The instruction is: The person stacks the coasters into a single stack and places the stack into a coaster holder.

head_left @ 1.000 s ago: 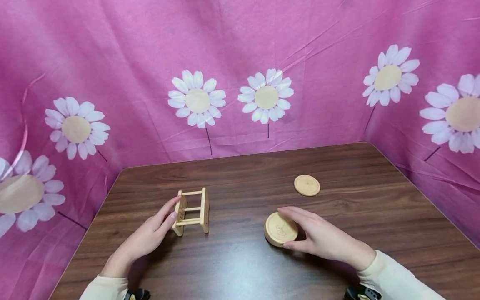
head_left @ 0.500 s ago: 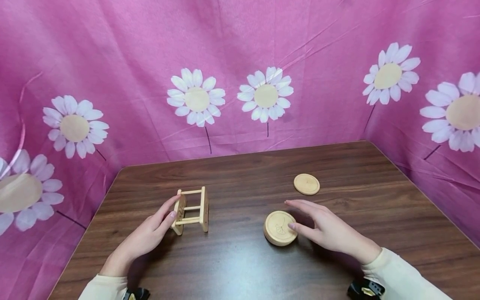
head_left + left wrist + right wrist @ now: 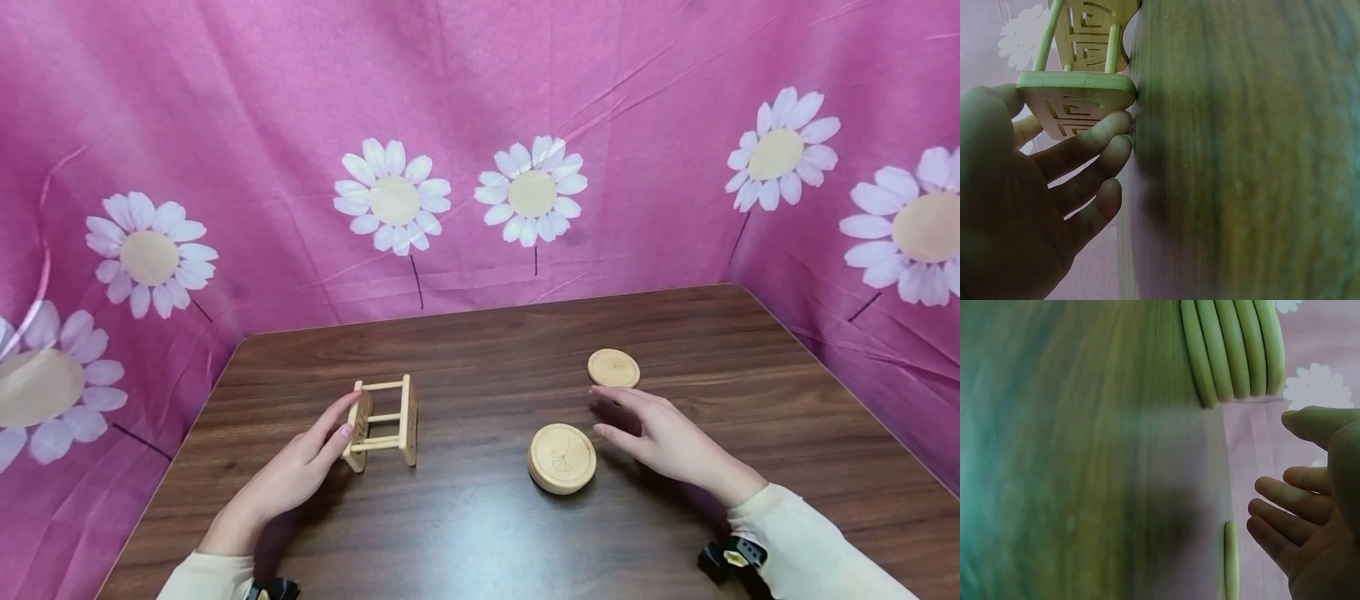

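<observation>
Right hand [image 3: 670, 437] is hanging empty, fingers loosely parted; flat pale round wooden disc [image 3: 613, 367] is lying just beyond its fingertips, right of centre. Left hand [image 3: 291, 473] is gripping pale wooden barred rack [image 3: 409, 423].

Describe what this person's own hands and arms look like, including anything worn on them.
Plain cream sleeves reach to both wrists. The left hand and right hand are bare, without gloves. A black device with a yellowish patch sits at each wrist; any lettering is too small to read.
</observation>
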Demonstrator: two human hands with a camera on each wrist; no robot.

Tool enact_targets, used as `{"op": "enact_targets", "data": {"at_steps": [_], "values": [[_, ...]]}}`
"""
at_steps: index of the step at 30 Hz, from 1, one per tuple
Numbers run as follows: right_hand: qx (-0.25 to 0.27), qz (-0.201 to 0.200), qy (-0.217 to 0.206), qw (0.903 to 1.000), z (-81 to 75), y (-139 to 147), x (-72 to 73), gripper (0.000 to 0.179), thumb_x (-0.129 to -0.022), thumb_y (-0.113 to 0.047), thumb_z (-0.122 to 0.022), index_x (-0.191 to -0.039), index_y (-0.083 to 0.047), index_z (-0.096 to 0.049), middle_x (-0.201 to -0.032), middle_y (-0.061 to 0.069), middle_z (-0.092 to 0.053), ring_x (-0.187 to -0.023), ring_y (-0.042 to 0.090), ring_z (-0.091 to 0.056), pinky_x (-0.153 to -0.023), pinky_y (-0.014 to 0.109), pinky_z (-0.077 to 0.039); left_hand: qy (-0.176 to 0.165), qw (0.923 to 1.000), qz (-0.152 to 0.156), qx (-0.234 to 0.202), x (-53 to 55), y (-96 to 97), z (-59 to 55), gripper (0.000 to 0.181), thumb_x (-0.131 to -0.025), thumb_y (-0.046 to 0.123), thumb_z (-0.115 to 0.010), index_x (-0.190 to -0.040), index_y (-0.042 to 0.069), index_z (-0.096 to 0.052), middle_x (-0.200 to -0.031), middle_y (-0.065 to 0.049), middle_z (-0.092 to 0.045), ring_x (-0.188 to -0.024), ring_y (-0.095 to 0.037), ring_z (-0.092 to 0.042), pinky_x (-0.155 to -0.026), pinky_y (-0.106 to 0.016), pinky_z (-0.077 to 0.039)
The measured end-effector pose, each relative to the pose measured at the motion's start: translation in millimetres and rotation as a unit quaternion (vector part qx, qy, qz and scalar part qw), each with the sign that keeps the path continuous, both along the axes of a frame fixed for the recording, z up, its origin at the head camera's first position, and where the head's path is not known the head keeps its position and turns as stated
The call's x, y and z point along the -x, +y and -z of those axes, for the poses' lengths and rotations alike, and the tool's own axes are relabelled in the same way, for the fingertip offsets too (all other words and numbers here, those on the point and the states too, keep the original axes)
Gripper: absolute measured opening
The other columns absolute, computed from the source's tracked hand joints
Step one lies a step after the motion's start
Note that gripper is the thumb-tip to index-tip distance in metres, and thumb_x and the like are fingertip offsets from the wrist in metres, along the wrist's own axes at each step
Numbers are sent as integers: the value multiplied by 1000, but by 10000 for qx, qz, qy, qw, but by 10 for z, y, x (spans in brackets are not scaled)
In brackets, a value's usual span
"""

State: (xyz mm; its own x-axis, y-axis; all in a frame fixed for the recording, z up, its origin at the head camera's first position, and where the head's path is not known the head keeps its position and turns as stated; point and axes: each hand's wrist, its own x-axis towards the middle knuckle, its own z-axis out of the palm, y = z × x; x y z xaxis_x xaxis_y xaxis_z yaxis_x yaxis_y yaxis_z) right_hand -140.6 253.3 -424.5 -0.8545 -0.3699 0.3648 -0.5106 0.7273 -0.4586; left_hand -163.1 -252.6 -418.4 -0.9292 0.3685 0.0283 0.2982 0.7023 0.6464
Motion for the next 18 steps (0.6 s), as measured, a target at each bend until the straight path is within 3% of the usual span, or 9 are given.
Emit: {"op": "enact_targets", "data": {"at_steps": [5,9,14,18], "values": [[159,115,109,9997,32,83,62,46,-94,-11,-83,-138,-1,-70,-131,11,-78,-122,33,-73,-108,6,-39,4,10000,7,0,-2,-1,-6,53,-119,32,-43,-170,26,-32,-138,-15,-73,-129,-32,-67,-110,-63,-51],[216,238,181,9993,40,147,106,47,-93,-10,-84,-137,-2,-70,-132,12,-77,-122,36,-72,-107,1,-33,20,10000,-4,20,3,7,-14,53,-119,32,-43,-170,26,-32,-138,-15,-73,-129,-32,-67,-110,-63,-51],[120,390,250,9989,48,225,153,51,-91,-10,-86,-138,1,-68,-123,12,-80,-118,37,-74,-105,11,-42,-32,10000,15,43,0,10,-14,53,-119,32,-42,-170,26,-31,-138,-14,-73,-129,-31,-67,-111,-62,-50],[73,540,82,9985,43,289,228,61,-90,-11,-87,-144,6,-61,-117,15,-79,-118,40,-72,-106,38,-51,-35,10000,6,31,-4,7,-10,53,-119,32,-42,-170,27,-31,-139,-16,-73,-130,-33,-66,-111,-63,-50]]}}
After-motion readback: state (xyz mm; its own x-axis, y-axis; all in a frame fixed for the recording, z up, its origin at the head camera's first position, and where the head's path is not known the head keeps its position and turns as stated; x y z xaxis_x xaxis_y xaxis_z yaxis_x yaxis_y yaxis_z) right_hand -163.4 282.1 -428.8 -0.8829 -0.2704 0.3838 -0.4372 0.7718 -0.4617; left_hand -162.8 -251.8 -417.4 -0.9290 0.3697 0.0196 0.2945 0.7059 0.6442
